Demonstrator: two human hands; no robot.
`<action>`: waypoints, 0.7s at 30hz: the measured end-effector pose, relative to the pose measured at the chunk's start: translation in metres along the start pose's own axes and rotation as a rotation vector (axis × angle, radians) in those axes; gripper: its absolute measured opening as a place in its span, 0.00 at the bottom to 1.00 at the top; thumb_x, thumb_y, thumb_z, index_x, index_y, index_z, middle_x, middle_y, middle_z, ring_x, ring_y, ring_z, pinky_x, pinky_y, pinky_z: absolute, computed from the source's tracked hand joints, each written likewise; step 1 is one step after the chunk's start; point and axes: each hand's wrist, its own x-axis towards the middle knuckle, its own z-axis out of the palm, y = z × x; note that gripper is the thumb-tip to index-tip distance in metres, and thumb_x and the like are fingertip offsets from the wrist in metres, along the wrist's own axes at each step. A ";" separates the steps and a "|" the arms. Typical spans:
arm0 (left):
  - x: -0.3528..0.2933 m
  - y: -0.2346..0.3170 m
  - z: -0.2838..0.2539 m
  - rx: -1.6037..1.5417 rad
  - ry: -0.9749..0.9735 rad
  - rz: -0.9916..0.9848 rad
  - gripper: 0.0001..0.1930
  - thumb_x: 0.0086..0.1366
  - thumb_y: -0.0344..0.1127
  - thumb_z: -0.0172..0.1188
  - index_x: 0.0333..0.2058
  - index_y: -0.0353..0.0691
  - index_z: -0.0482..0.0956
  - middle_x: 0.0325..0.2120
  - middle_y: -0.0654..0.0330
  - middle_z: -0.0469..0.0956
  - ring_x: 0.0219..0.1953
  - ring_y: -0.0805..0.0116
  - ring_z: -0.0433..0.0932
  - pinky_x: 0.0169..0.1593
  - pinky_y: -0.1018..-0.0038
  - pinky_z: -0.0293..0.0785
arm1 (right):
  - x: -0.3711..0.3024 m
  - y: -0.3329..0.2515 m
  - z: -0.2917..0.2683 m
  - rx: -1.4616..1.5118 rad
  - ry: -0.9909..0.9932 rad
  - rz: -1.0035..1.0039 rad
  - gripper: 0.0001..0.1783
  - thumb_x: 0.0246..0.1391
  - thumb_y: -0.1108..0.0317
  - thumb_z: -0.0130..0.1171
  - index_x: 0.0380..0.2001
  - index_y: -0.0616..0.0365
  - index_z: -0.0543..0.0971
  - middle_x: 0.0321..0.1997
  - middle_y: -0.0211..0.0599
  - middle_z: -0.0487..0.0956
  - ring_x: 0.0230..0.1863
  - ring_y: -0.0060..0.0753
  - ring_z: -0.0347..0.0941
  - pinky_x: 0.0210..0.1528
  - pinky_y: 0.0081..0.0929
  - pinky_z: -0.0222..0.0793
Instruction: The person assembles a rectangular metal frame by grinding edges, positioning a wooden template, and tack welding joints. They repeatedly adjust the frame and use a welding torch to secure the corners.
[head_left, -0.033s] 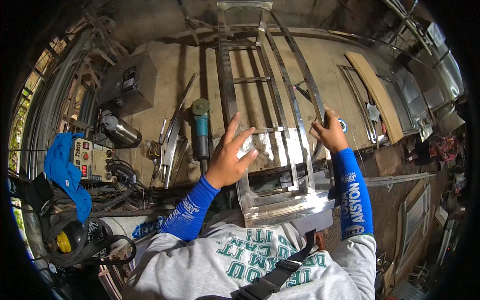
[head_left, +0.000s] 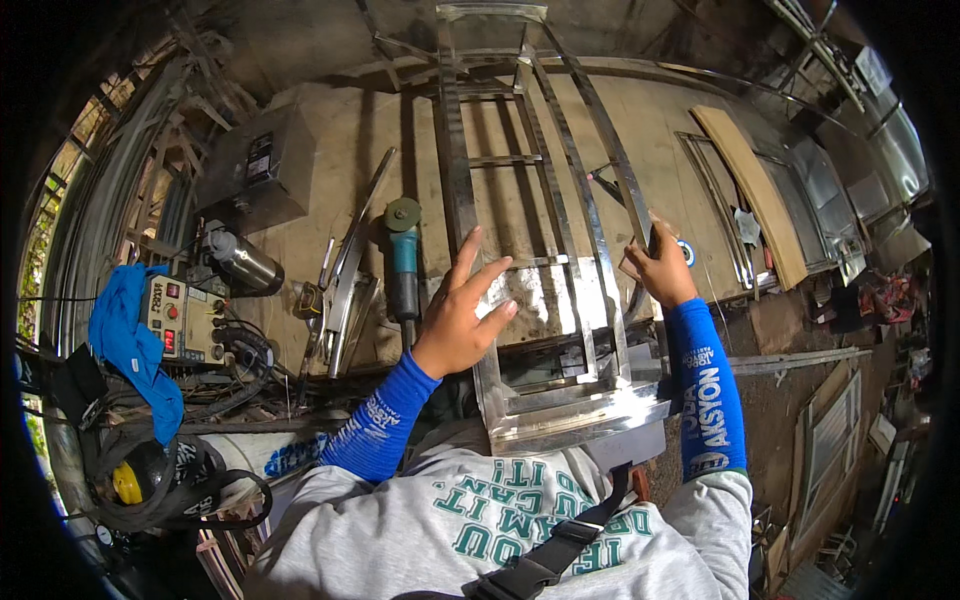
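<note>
A long frame of shiny square metal tubes [head_left: 455,165], with several crosspieces, stretches away from my body over the table. My left hand [head_left: 462,312] lies at its left rail, fingers spread and nothing gripped. At the right rail, my right hand [head_left: 665,265] is closed with thumb and fingers pinched on a small flat brownish piece [head_left: 630,264]; what it is I cannot make out. Just past that hand, a blue-rimmed roll or disc [head_left: 686,252] partly shows. Left of the frame lies an angle grinder [head_left: 404,265] with a teal and black body, its disc pointing away.
Loose metal strips [head_left: 350,262] and a tape measure [head_left: 308,298] lie left of the grinder. Further left are a metal box [head_left: 262,165], a steel flask-shaped cylinder [head_left: 243,260] and a welding machine [head_left: 180,318] under a blue cloth [head_left: 130,325]. A wooden plank [head_left: 750,190] lies at the right.
</note>
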 end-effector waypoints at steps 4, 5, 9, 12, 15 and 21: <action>-0.001 0.002 -0.001 -0.013 0.002 -0.012 0.28 0.68 0.37 0.62 0.65 0.36 0.72 0.77 0.42 0.43 0.78 0.43 0.47 0.76 0.56 0.49 | 0.001 -0.004 -0.002 0.022 -0.059 0.110 0.29 0.54 0.63 0.70 0.53 0.70 0.73 0.40 0.58 0.81 0.40 0.51 0.78 0.46 0.40 0.73; -0.002 0.003 -0.002 -0.015 0.000 -0.019 0.28 0.68 0.37 0.62 0.65 0.36 0.72 0.77 0.42 0.43 0.78 0.43 0.47 0.76 0.56 0.48 | 0.001 -0.001 -0.001 0.039 -0.066 0.114 0.29 0.54 0.63 0.70 0.53 0.70 0.73 0.41 0.58 0.81 0.41 0.51 0.78 0.47 0.40 0.73; 0.007 -0.004 -0.002 0.010 0.032 0.025 0.28 0.68 0.37 0.63 0.65 0.36 0.72 0.77 0.41 0.43 0.78 0.43 0.46 0.76 0.56 0.48 | 0.010 0.005 0.004 0.006 0.017 -0.016 0.28 0.55 0.63 0.69 0.53 0.70 0.74 0.44 0.61 0.82 0.46 0.55 0.81 0.48 0.41 0.74; 0.006 -0.006 -0.003 0.012 0.027 0.022 0.28 0.68 0.37 0.63 0.65 0.36 0.72 0.77 0.41 0.43 0.79 0.43 0.45 0.77 0.56 0.48 | 0.012 -0.018 -0.005 -0.050 -0.070 0.142 0.28 0.55 0.62 0.69 0.53 0.70 0.74 0.42 0.61 0.82 0.45 0.56 0.81 0.48 0.42 0.74; 0.006 -0.003 -0.002 0.073 0.047 0.029 0.26 0.67 0.38 0.64 0.62 0.34 0.75 0.76 0.41 0.46 0.75 0.39 0.55 0.73 0.57 0.58 | 0.008 -0.006 0.000 -0.046 -0.025 0.077 0.28 0.55 0.61 0.69 0.52 0.70 0.73 0.40 0.61 0.81 0.42 0.57 0.80 0.46 0.43 0.74; 0.006 -0.009 -0.001 0.073 0.076 0.056 0.26 0.67 0.38 0.64 0.62 0.34 0.75 0.77 0.41 0.46 0.75 0.40 0.55 0.73 0.57 0.58 | 0.010 -0.029 -0.009 -0.112 -0.083 0.151 0.28 0.55 0.60 0.69 0.50 0.71 0.73 0.39 0.61 0.81 0.40 0.56 0.79 0.44 0.43 0.74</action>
